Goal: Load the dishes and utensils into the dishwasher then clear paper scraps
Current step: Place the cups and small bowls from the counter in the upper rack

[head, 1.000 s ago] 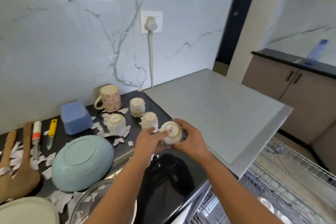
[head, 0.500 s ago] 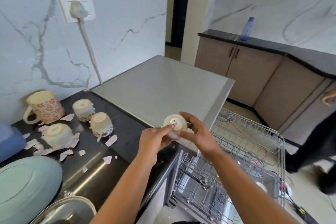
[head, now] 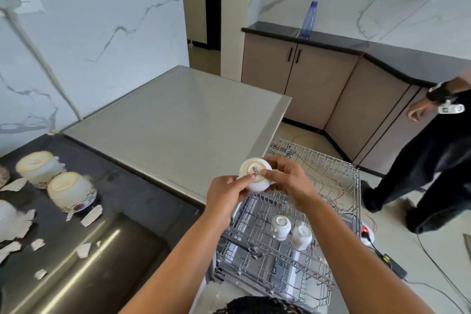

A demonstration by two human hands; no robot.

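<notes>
Both hands hold one small white cup [head: 254, 175] upside down, its base ring up. My left hand [head: 225, 195] grips its near side and my right hand [head: 286, 181] its far side. The cup hangs over the back edge of the pulled-out wire dishwasher rack [head: 331, 173]. Two white cups [head: 280, 227] [head: 302, 237] sit inverted in the rack. On the black counter [head: 122, 196] at left stand more inverted cups [head: 71, 190] [head: 38, 168] among torn paper scraps [head: 91, 215].
The grey dishwasher top [head: 178, 125] lies level with the counter. Another person in black [head: 428, 166] stands on the floor at right, near cables and a power strip [head: 367, 234]. Beige cabinets [head: 293, 79] with a blue bottle [head: 308, 20] line the far wall.
My view and both hands have swung right with the cup, from above the counter to above the open rack. The person at right has come further into view.
</notes>
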